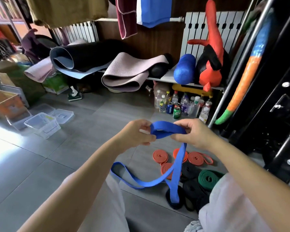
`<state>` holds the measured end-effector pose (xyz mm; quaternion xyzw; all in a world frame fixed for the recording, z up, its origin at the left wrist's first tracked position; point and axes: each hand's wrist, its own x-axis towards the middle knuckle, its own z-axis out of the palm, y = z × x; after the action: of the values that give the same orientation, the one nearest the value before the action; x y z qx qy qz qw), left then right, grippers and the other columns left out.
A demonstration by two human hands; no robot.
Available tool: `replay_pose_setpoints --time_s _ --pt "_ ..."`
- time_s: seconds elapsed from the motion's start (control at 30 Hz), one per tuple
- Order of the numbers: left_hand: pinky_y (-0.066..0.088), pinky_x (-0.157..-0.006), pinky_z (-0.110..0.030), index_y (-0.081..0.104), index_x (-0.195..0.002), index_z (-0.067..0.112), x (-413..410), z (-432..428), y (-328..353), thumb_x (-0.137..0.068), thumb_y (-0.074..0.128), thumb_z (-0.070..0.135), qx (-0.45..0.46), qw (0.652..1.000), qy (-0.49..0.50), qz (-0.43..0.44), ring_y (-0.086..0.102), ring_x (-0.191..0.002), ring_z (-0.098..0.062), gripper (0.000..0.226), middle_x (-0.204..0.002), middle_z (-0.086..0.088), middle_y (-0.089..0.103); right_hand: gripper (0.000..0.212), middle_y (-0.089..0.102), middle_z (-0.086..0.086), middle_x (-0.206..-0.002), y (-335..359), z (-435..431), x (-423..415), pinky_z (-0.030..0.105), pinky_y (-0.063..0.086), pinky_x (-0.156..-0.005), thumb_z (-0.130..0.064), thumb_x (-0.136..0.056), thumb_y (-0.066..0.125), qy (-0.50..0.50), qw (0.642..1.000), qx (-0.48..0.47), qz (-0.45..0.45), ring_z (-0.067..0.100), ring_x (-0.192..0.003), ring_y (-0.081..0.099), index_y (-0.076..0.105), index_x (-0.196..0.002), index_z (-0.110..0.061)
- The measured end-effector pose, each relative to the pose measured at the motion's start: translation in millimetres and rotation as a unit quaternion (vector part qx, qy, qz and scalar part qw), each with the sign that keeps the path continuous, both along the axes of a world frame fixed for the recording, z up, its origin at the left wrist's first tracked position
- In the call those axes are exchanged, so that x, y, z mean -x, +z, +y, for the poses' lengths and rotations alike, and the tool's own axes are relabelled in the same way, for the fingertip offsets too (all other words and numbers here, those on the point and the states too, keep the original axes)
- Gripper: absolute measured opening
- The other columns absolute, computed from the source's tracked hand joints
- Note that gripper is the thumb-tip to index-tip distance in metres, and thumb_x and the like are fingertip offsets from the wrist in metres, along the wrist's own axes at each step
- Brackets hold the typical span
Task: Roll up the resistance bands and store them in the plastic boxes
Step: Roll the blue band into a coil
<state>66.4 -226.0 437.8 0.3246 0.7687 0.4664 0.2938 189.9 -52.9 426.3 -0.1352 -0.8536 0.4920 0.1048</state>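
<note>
I am pinching the blue band (168,129) between both hands' fingers (145,128), just starting its roll, while finished coils (160,156) are lying below, not boxed.

Daylight is pouring in from my left, blowing out a white glare patch on the grey floor tiles (5,141) and bouncing off the clear plastic boxes (42,124), while the black rack (274,97) on the right is sitting dim. Wide-angle lens is bending straight lines hard at the edges, the rack poles and radiator (199,27) are bowing. Whole frame is looking slightly soft and smeary, my forearms are stretching large near the bottom corners.
</note>
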Motion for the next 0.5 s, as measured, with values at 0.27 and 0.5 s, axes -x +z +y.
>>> replay_pose_setpoints --time_s 0.27,0.5 --pt "0.039 -0.084 -0.021 0.058 -0.122 0.021 -4 25 -40 -0.074 0.073 0.032 0.096 0.93 -0.099 0.34 0.053 -0.102 -0.016 0.051 -0.112 0.003 0.051 0.014 0.063 0.003 -0.08 -24 3 21 0.034 0.043 -0.064 -0.023 -0.073 0.069 0.064 0.96 -0.235 -0.141 0.021 -0.076 0.057 0.069 -0.087 -0.022" --pt "0.044 -0.069 -0.017 0.065 -0.103 0.026 -2 33 -48 -0.067 0.081 0.033 0.074 0.98 -0.017 0.186 0.058 -0.078 -0.014 0.04 -0.094 0.005 0.056 0.035 0.072 0.001 -0.094 -22 3 22 0.026 0.054 -0.082 -0.001 -0.071 0.074 0.047 0.998 0.022 -0.042 0.013 -0.088 0.067 0.066 -0.088 -0.03"
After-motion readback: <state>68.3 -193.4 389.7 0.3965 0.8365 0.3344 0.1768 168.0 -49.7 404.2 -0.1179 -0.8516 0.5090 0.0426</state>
